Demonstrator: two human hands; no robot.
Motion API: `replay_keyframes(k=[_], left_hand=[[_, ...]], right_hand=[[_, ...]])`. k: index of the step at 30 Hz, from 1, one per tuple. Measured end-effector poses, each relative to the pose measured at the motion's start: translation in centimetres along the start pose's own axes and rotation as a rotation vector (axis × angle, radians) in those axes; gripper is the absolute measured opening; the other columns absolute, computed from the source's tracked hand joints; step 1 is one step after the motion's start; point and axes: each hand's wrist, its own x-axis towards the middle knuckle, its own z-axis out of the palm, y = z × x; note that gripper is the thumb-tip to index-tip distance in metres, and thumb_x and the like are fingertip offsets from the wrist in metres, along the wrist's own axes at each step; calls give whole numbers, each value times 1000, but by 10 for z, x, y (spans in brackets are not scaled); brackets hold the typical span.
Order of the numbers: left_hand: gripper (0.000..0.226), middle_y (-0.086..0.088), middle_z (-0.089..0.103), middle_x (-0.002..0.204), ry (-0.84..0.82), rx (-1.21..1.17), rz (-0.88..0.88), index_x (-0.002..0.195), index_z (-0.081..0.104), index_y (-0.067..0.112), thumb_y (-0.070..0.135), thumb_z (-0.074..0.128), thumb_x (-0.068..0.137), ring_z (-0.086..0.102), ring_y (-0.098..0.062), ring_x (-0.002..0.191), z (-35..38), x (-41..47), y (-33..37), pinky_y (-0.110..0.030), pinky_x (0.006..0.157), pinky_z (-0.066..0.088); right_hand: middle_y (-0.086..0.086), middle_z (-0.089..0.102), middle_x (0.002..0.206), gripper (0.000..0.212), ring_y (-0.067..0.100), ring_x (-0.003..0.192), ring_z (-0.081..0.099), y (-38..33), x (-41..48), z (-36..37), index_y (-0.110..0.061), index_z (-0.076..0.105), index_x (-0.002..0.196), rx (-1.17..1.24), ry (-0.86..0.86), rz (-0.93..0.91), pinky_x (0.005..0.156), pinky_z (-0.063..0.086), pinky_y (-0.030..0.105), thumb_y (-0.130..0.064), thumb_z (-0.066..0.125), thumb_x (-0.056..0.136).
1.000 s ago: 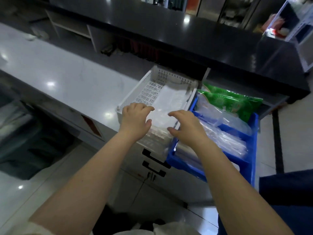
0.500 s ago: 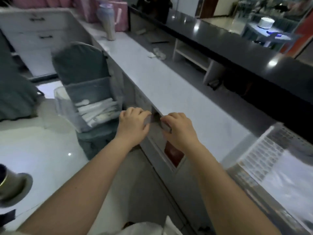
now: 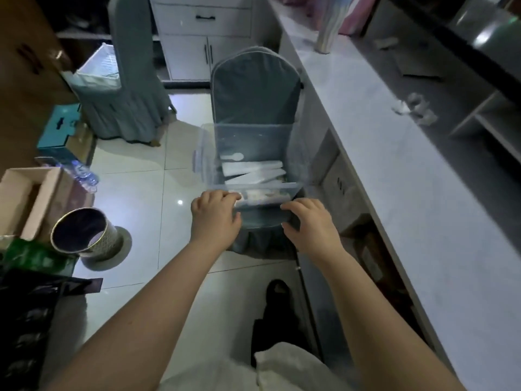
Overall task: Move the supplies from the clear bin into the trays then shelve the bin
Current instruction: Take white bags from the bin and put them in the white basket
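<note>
Both hands have come away from the counter's edge, where they were half a second ago, and now reach the near rim of the clear bin [image 3: 248, 153], which was off to the left then and now lies straight ahead. The left hand [image 3: 215, 218] lies over the near left corner of the rim, fingers curled down on it. The right hand [image 3: 308, 221] is at the near right corner, fingers spread and bent; whether it grips the rim cannot be told. The bin sits on the seat of a covered chair [image 3: 253, 86] just beside the white counter [image 3: 394, 170]. Inside lie white packets [image 3: 251, 167] and a white spoon [image 3: 232, 157]. A round metal can [image 3: 84, 232] stands on the tiled floor to the left.
</note>
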Motion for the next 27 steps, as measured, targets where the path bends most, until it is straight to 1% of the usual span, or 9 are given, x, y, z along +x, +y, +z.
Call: replay_keyframes(k=[5,8,11,14,19,22,24,27], left_hand=[[37,-1,57,120,3,39,-68,121,57,28,32,59,85,46,-26,114,36,94,-33,-41,95,35],[39,-2,57,122,-11,45,-130,123,55,27,32,60,84,46,-27,115,65,164,-50,-43,96,35],[50,-4,53,128,-98,49,-177,129,49,27,30,63,81,43,-29,118,97,221,-57,-43,97,34],[59,-7,46,135,-201,65,-170,134,42,27,28,65,79,40,-30,120,135,260,-64,-43,98,31],[65,-8,40,141,-396,83,-151,138,39,25,26,65,78,37,-30,123,199,302,-90,-43,99,28],[71,-10,40,139,-431,54,-191,139,38,23,27,68,75,35,-32,124,235,328,-109,-45,99,29],[74,-10,41,138,-467,39,-196,140,36,22,26,71,74,35,-32,125,263,345,-119,-45,98,30],[77,-6,40,139,-578,48,-136,142,31,25,25,69,76,34,-30,125,313,365,-129,-44,99,31]], right_hand=[[3,64,115,33,28,109,51,40,115,42,-15,64,114,67,-14,-25,91,45,43,-16,66,81],[4,63,116,34,28,110,50,72,194,75,-14,63,116,83,-76,-46,92,43,42,-15,65,82],[7,62,117,35,30,111,49,105,261,105,-13,62,117,84,-200,-33,94,42,41,-13,65,82],[9,61,119,38,32,113,49,135,311,135,-11,62,117,64,-293,12,93,40,41,-10,66,79],[11,58,123,41,33,118,44,172,364,188,-11,60,120,104,-407,120,95,37,42,-9,64,80],[11,58,123,42,34,119,44,191,384,218,-10,60,122,133,-451,202,97,38,42,-8,62,80],[12,58,123,42,34,118,45,202,394,239,-10,60,120,156,-444,268,97,40,43,-7,61,79],[11,59,122,39,34,116,46,216,399,276,-12,61,117,183,-403,382,94,43,44,-8,63,78]])
